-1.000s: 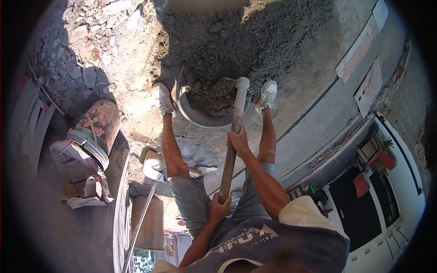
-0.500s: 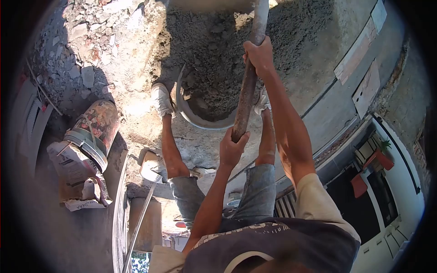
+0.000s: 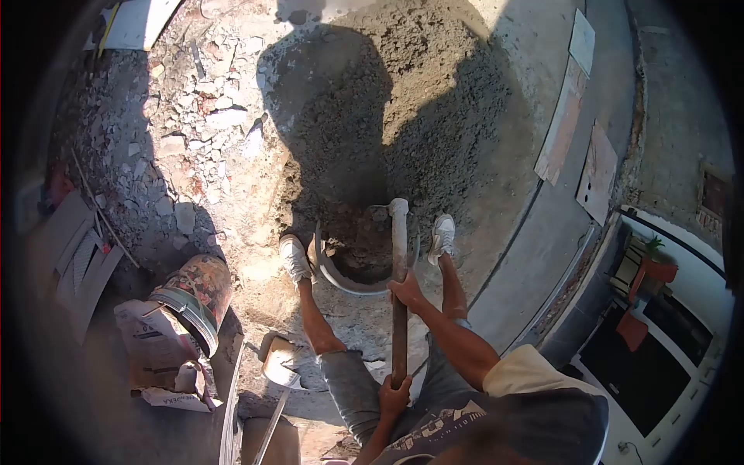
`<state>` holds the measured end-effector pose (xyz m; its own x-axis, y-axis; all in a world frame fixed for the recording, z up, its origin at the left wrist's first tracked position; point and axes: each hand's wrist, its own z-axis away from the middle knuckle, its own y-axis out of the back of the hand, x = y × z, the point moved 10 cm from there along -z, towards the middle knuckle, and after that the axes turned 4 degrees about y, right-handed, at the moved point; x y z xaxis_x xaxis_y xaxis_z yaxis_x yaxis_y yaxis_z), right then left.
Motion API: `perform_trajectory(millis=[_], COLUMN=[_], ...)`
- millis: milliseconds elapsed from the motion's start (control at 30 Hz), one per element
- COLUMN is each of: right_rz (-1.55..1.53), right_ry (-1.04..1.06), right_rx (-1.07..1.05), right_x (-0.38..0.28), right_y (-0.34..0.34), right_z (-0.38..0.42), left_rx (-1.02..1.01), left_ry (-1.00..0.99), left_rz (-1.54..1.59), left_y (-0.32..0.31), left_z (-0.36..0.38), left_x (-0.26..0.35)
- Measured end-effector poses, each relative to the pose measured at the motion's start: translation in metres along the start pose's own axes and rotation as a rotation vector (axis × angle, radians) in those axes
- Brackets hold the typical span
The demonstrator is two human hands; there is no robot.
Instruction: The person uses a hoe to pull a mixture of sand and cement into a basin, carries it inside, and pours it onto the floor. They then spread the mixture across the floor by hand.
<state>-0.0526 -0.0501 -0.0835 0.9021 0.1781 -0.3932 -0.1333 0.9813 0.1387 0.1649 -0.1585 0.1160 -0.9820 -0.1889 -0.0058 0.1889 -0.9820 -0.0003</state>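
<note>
A long-handled hoe [image 3: 400, 325] points away from my body, its socket end over a round tub [image 3: 353, 289] between my feet. Its blade is seen edge-on and mostly hidden. My right hand [image 3: 408, 293] is wrapped round the upper handle, close to the tub's rim. Further back, near my waist, my left hand [image 3: 394, 394] grips the lower end. Dark, damp material shows inside the tub. Just beyond it spreads a large heap of grey wet mortar [image 3: 434, 116], partly in my shadow.
Broken rubble [image 3: 194, 147] covers the ground on the left. A patterned bucket [image 3: 205, 283] lies there beside a torn cement bag [image 3: 159, 341]. Near my left leg is a shovel [image 3: 280, 364]. Flat boards [image 3: 564, 124] lie along the right, with a car [image 3: 643, 349] beyond.
Both hands have drawn the hoe back toward my body, and its head has come into view over the tub. The view has tilted further forward, showing more of the mortar heap.
</note>
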Motion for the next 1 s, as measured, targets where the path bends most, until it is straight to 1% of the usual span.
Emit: perform_trajectory(millis=[33,67,100,133,200,233,300,333,400,467,533,633,700,767,833,900,967,1000], right_rz=[0.003,-0.027,-0.061,-0.093,-0.146,-0.169,-0.29,-0.337,-0.419,-0.501,-0.58,-0.666,-0.868,-1.05,-1.195,-1.243,-1.339,-1.387], right_ry=[-0.001,0.022,0.039,0.104,0.225,0.274,0.337,0.358,0.362,0.321,0.253,0.135,0.062,0.169,0.181,0.258,0.365,0.414], right_rx=[0.001,0.011,0.013,0.034,0.105,0.14,0.191,0.132,0.008,-0.088,-0.177,-0.337,-0.234,-0.076,0.291,0.384,0.391,0.389], right_x=[-0.011,-0.031,-0.05,-0.08,-0.149,-0.182,-0.216,-0.229,-0.226,-0.203,-0.169,-0.14,-0.142,-0.167,-0.156,-0.156,-0.147,-0.139], right_y=[0.001,0.005,0.005,0.007,0.016,0.018,0.016,0.007,-0.005,-0.007,-0.002,-0.004,0.023,0.077,0.142,0.205,0.255,0.273], right_z=[0.021,0.031,0.04,0.046,0.071,0.094,0.129,0.142,0.169,0.187,0.184,0.166,0.162,0.173,0.147,0.152,0.166,0.176], left_rx=[0.027,0.138,0.117,0.098,0.116,0.128,0.149,0.156,0.173,0.178,0.181,0.179,0.174,0.162,0.145,0.115,0.158,0.228], left_ry=[-0.035,-0.177,-0.16,-0.149,-0.372,-0.445,-0.557,-0.586,-0.629,-0.666,-0.705,-0.793,-0.875,-1.01,-1.166,-1.303,-1.324,-1.33], left_rz=[-0.048,-0.218,-0.226,-0.238,-0.397,-0.433,-0.454,-0.447,-0.426,-0.413,-0.394,-0.351,-0.319,-0.291,-0.288,-0.301,-0.323,-0.385], left_y=[0.002,0.01,0.013,0.017,0.039,0.049,0.07,0.078,0.089,0.096,0.102,0.107,0.112,0.115,0.109,0.096,0.098,0.102], left_z=[-0.004,-0.01,-0.011,-0.007,0.046,0.063,0.089,0.1,0.117,0.133,0.145,0.162,0.177,0.203,0.244,0.301,0.325,0.331], left_x=[-0.027,-0.034,-0.03,-0.013,0.079,0.104,0.142,0.154,0.168,0.176,0.179,0.185,0.193,0.215,0.252,0.286,0.307,0.315])
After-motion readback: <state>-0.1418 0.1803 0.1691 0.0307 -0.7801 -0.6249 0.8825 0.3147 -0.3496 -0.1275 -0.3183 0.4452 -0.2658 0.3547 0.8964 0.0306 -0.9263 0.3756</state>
